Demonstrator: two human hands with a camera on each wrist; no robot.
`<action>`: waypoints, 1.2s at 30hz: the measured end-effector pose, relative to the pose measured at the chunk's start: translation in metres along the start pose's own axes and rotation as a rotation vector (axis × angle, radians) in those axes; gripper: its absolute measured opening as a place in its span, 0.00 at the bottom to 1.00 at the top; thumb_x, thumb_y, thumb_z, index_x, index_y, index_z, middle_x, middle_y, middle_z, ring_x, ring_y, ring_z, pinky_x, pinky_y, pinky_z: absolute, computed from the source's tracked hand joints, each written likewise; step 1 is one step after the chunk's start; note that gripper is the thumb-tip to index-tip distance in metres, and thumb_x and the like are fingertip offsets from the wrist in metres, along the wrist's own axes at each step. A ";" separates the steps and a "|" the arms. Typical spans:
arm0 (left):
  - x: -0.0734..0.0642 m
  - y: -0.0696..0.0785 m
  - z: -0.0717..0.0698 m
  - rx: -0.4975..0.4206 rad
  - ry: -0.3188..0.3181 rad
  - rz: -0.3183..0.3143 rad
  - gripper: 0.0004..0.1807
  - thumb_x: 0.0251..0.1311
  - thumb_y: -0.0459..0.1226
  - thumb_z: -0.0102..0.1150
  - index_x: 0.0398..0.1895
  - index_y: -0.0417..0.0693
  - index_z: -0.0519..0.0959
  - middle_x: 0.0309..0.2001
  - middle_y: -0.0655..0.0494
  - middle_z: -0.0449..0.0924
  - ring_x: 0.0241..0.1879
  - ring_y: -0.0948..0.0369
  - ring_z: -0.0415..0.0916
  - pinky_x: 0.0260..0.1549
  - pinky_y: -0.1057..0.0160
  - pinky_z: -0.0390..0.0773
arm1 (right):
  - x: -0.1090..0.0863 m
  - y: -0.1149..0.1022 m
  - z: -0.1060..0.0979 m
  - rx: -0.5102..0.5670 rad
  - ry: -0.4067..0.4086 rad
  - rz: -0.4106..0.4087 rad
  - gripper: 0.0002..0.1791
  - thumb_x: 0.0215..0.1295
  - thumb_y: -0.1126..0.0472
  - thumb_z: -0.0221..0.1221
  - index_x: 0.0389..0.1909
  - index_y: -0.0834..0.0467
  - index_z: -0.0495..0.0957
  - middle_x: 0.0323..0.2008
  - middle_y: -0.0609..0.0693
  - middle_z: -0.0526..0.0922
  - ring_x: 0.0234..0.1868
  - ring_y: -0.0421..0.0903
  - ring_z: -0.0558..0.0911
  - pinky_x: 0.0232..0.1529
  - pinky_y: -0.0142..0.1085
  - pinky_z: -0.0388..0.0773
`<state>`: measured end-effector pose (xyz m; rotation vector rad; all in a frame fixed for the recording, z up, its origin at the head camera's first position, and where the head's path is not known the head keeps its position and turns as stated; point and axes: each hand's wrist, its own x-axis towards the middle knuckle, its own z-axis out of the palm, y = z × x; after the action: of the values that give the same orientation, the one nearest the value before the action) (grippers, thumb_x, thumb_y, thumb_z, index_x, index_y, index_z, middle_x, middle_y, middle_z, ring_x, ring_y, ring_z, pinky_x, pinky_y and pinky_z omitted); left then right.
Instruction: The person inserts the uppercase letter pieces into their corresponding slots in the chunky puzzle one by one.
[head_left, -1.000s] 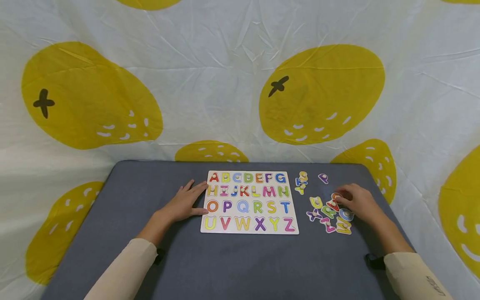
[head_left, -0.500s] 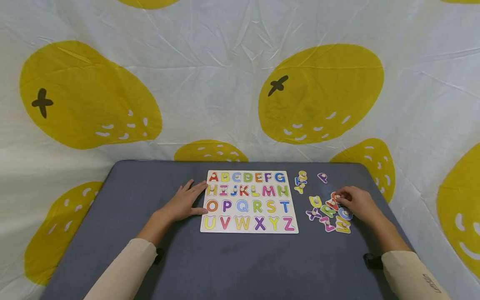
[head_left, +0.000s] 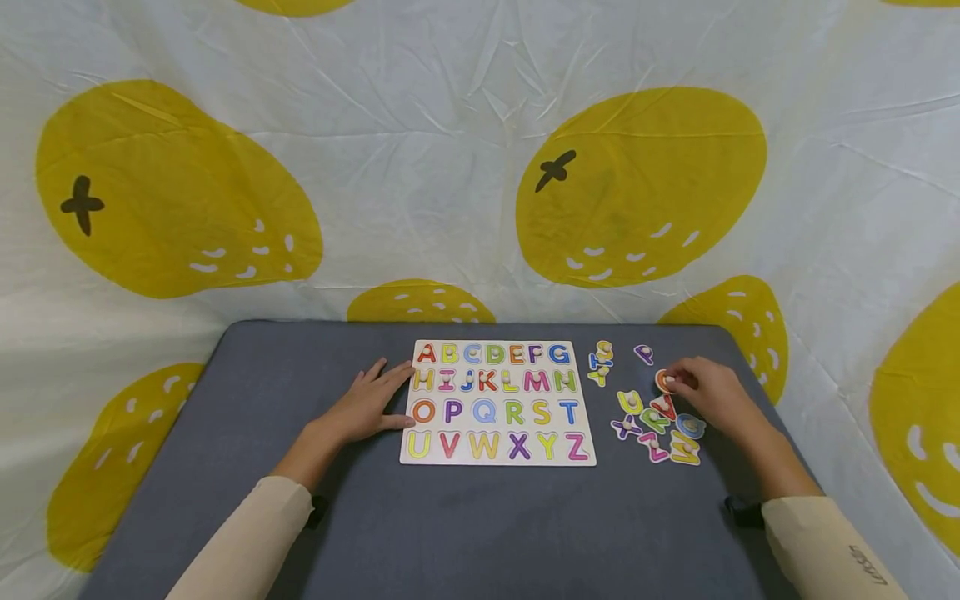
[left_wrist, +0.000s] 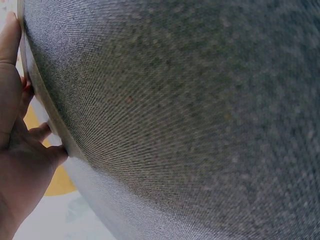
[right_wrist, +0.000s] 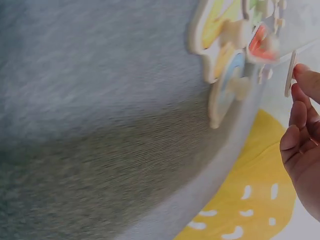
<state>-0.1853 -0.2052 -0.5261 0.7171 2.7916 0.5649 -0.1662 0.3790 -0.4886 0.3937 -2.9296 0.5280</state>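
A pale alphabet puzzle board [head_left: 498, 427] lies on the grey table, with knobbed letter pieces in its upper two rows and printed letters in the lower two. My left hand [head_left: 363, 407] rests at the board's left edge, fingers spread and thumb touching its side. To the right of the board, my right hand [head_left: 712, 390] pinches a round orange-red letter piece [head_left: 663, 380], which looks like an O. The right wrist view shows this piece [right_wrist: 291, 74] edge-on, raised off the table between thumb and fingers. Just below the hand lies a red V piece [head_left: 663, 407].
Loose knobbed letters surround the V, among them a yellow U [head_left: 630, 402], a green R [head_left: 655, 420], a purple X [head_left: 626, 427] and a blue round letter [head_left: 691, 426]. A purple P [head_left: 643, 355] lies farther back. Patterned cloth [head_left: 420, 167] hangs behind the table.
My right hand has lifted the orange-red letter piece away from the V and moved it slightly back. The left hand stays at the board's edge.
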 end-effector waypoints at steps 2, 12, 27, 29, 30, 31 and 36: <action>0.000 0.000 0.000 0.002 0.002 0.004 0.52 0.61 0.60 0.68 0.83 0.51 0.56 0.82 0.51 0.55 0.82 0.36 0.41 0.74 0.27 0.45 | 0.002 -0.005 -0.002 0.003 0.007 -0.010 0.07 0.64 0.61 0.71 0.39 0.59 0.85 0.30 0.48 0.80 0.30 0.43 0.74 0.34 0.39 0.75; 0.000 -0.001 0.002 0.005 0.006 0.006 0.52 0.61 0.60 0.67 0.83 0.52 0.56 0.82 0.51 0.54 0.82 0.36 0.41 0.74 0.27 0.45 | 0.021 -0.045 -0.004 0.046 -0.066 -0.044 0.08 0.67 0.61 0.69 0.42 0.60 0.85 0.33 0.49 0.83 0.33 0.44 0.78 0.38 0.42 0.79; -0.001 0.000 -0.001 0.016 -0.005 0.001 0.53 0.62 0.62 0.66 0.83 0.52 0.55 0.83 0.52 0.54 0.82 0.36 0.41 0.74 0.27 0.46 | 0.058 -0.123 0.039 0.173 -0.132 -0.210 0.06 0.68 0.63 0.68 0.43 0.58 0.86 0.33 0.45 0.82 0.35 0.40 0.77 0.39 0.38 0.78; -0.001 0.000 -0.001 0.015 -0.007 -0.002 0.53 0.62 0.62 0.66 0.83 0.52 0.55 0.83 0.52 0.54 0.82 0.36 0.41 0.74 0.27 0.46 | 0.063 -0.134 0.046 0.186 -0.143 -0.233 0.05 0.68 0.62 0.68 0.42 0.56 0.86 0.34 0.45 0.82 0.36 0.40 0.77 0.40 0.39 0.78; -0.001 0.000 0.000 0.015 -0.008 -0.003 0.53 0.62 0.61 0.66 0.83 0.52 0.55 0.83 0.52 0.54 0.82 0.36 0.41 0.74 0.27 0.46 | 0.065 -0.140 0.048 0.196 -0.153 -0.240 0.04 0.68 0.62 0.67 0.42 0.56 0.85 0.34 0.45 0.82 0.36 0.40 0.77 0.40 0.39 0.78; -0.001 0.000 -0.001 0.014 -0.010 -0.004 0.53 0.62 0.61 0.66 0.83 0.52 0.55 0.83 0.52 0.54 0.82 0.37 0.41 0.74 0.27 0.45 | 0.068 -0.145 0.051 0.204 -0.160 -0.247 0.04 0.69 0.61 0.67 0.41 0.55 0.85 0.34 0.45 0.82 0.36 0.40 0.78 0.40 0.38 0.78; -0.001 0.001 -0.002 0.025 -0.020 0.006 0.52 0.63 0.60 0.65 0.83 0.51 0.55 0.83 0.50 0.53 0.82 0.35 0.41 0.73 0.26 0.46 | 0.077 -0.175 0.064 0.243 -0.200 -0.280 0.04 0.69 0.61 0.67 0.41 0.55 0.85 0.35 0.45 0.82 0.37 0.40 0.78 0.40 0.36 0.79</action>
<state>-0.1847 -0.2057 -0.5240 0.7319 2.7839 0.5216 -0.1964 0.1799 -0.4770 0.9190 -2.9260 0.8480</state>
